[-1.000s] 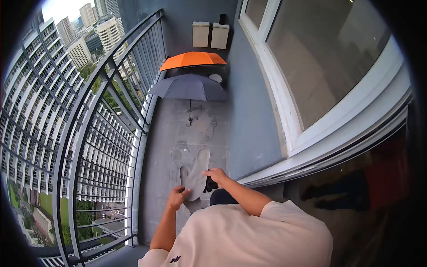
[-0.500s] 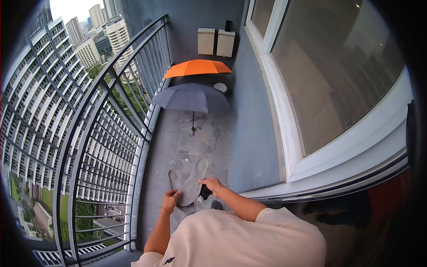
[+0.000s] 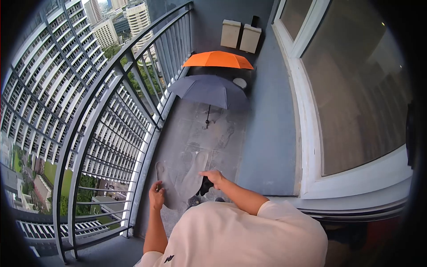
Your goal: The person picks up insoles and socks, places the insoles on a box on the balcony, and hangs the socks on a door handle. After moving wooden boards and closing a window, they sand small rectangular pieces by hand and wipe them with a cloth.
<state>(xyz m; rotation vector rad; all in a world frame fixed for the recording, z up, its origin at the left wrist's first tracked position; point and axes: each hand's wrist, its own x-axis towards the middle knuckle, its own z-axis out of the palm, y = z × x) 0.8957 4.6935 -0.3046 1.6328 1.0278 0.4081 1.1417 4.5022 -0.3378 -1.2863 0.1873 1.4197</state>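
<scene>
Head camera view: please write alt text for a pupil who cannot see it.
A person's left hand and right hand each hold a grey insole above a balcony floor. Beyond, an open grey umbrella sits before an orange umbrella, with a railing left and window right.

the head view looks forward — down the balcony [image 3: 180, 131].

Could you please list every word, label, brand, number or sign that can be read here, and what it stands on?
None can be read.
Shirt: one small dark mark, too small to read.
Insole in left hand, insole in right hand: no legible lettering.
Orange umbrella, dark umbrella: none legible.
</scene>
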